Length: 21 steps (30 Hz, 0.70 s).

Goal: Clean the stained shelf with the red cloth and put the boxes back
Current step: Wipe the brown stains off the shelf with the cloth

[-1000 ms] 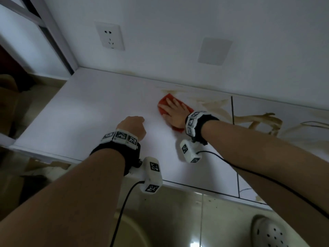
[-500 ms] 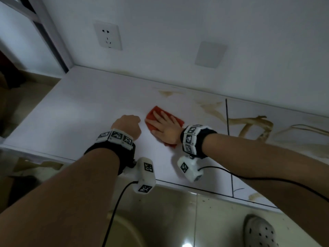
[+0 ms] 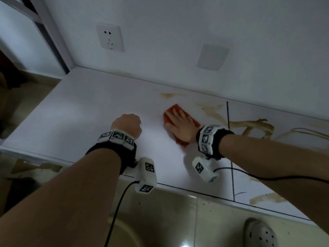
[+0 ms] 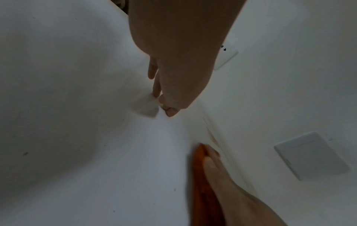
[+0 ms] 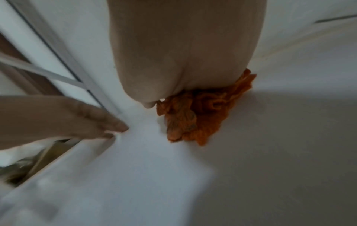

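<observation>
My right hand [image 3: 179, 123] lies flat with straight fingers on the red cloth [image 3: 173, 109] and presses it onto the white shelf [image 3: 80, 113]. The cloth [image 5: 193, 116] is crumpled under the palm [image 5: 183, 53] and shows dirty patches. Brown stains [image 3: 249, 125] streak the shelf just right of the cloth and along the back edge. My left hand [image 3: 127, 124] rests on the shelf to the left of the cloth, fingertips [image 5: 119, 128] down, holding nothing. In the left wrist view the cloth [image 4: 201, 183] lies under my right hand [image 4: 231, 191]. No boxes are in view.
A wall socket [image 3: 110, 37] and a blank cover plate [image 3: 212, 57] sit on the wall behind the shelf. A dark seam [image 3: 228, 122] crosses the shelf right of the cloth. A frame [image 3: 53, 32] stands at the left. A grey shoe [image 3: 260, 234] is on the floor.
My right hand slid the cloth toward the front edge, then back to the right and away from me. The left hand stayed in place on the shelf.
</observation>
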{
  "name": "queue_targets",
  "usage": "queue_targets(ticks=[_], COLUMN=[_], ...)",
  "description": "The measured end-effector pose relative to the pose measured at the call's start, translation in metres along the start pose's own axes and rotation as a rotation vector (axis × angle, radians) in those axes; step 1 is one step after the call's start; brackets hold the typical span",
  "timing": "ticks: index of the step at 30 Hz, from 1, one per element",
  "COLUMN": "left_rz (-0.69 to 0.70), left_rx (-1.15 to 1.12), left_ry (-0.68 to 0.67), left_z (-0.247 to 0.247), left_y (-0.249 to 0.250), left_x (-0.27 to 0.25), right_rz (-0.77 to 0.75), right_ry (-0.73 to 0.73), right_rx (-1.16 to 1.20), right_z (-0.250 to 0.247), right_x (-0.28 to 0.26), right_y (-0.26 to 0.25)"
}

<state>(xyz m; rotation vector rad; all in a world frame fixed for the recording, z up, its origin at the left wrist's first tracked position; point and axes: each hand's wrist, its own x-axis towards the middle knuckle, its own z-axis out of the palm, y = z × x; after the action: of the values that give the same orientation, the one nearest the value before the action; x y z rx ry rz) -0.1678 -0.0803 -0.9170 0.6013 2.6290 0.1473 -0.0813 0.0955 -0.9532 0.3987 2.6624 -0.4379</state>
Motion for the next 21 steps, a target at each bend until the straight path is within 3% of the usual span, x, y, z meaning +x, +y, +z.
queue_targets(ticks=[4,8,14,21], left_rz=[-0.011,0.005,-0.022,-0.024], left_rx=[0.030,0.028,-0.053,-0.106], left_ry=[0.038,0.042,0.044,0.059], left_z=[0.003,0.006,0.000,-0.003], left_y=[0.002,-0.006,-0.008,-0.009], left_x=[-0.006,-0.004,0.003,0.006], right_rz=[-0.185,-0.222,-0.101,0.104], right_ry=[-0.033,-0.053,0.045,0.136], right_rx=[0.007,-0.079,-0.096,-0.089], right_z=[0.016,0.005,-0.019,-0.021], right_x=[-0.002,0.035,0.077,0.050], right_y=[-0.039,-0.049,-0.033,0.019])
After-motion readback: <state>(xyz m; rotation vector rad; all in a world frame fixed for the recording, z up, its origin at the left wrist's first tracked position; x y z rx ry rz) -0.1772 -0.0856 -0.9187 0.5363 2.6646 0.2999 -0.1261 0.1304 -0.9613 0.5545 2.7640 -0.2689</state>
